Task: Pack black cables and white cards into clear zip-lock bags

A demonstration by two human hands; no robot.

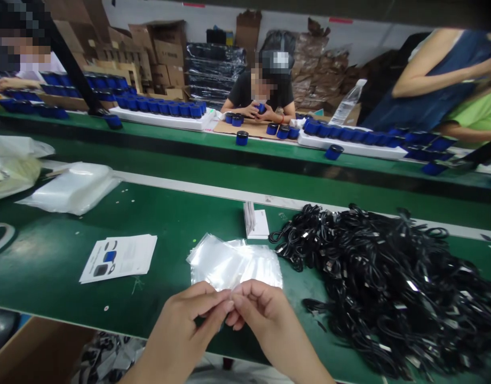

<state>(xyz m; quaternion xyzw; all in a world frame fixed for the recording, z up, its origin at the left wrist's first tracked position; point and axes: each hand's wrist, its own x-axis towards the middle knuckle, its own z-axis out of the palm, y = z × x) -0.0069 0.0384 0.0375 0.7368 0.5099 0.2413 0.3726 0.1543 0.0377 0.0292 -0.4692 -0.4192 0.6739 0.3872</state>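
Left hand (181,322), right hand (265,312) meet lower centre, fingertips pressed together; can't tell what's between. Clear bags (221,261) just above fingertips, pile wider sideways, both hands about equally near.

A tall stack wrapped in glossy black film (215,77) stands before a pale wall (225,18). Left of the stack, brown cardboard boxes (167,56) pile up unevenly; to its right sit brown bundles in clear plastic (307,66). Green work surfaces (169,141) stretch in front of it, and a dark beam (349,9) crosses above it
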